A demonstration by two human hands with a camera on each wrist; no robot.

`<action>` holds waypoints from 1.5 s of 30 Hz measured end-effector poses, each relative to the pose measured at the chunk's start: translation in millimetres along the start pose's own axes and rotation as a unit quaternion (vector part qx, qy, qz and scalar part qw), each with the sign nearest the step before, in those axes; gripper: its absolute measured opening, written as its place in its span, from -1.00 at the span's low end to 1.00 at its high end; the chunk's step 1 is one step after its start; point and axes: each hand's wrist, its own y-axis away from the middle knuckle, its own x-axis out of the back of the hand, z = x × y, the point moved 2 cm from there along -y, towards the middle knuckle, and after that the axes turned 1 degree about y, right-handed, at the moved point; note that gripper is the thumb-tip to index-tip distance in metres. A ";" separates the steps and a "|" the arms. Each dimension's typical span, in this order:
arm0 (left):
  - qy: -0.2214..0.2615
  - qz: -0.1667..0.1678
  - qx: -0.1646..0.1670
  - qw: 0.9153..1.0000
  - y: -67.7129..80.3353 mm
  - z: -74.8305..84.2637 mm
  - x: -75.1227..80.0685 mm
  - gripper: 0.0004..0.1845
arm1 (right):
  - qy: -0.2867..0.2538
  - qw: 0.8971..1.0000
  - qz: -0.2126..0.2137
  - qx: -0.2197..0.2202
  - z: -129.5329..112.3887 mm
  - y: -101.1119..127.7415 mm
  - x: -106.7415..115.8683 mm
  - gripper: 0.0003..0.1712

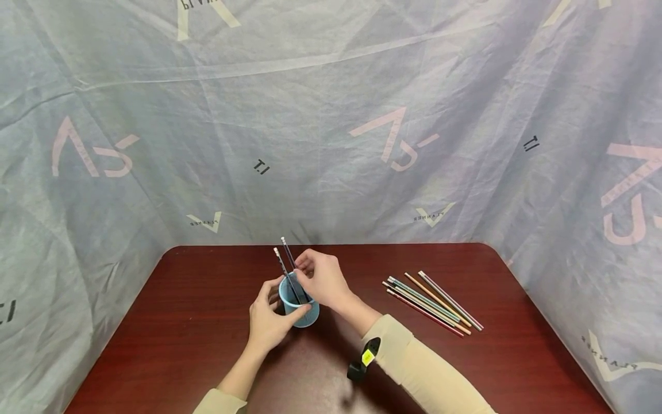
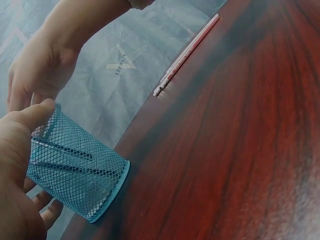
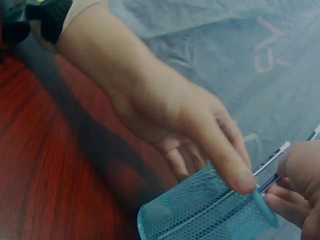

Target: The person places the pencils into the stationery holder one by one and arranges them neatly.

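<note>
A light blue mesh pencil cup stands on the table, with the left hand gripping it around its rim and side. Two dark pencils lean inside the cup, white ends up. One pencil rests against the rim on the left. The other pencil passes between the thumb and fingers of the right hand, which pinches it just above the rim. Through the mesh in the left wrist view, the lower parts of both pencils show. The right hand's far fingers are partly hidden in the head view.
To the right on the dark red wooden table lies a loose bundle of several pencils, among them red, green, orange and grey ones. A printed grey cloth hangs behind the table and along both sides.
</note>
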 end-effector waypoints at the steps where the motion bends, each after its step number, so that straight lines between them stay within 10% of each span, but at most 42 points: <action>1: 0.001 0.000 0.000 1.000 0.1 -0.1 0.0 -0.16 | 0.008 1.000 -0.002 0.002 -0.1 0.8 -1.2 -0.94; 35: -0.001 -0.001 -0.003 1.000 1.8 -2.3 -0.5 -0.16 | 0.111 0.990 -0.074 -0.045 -11.0 -0.5 -11.5 -0.92; 45: -0.008 0.000 0.009 1.000 1.3 -0.3 -1.2 -0.14 | 0.083 0.996 -0.030 -0.008 -10.3 -7.9 16.5 -0.90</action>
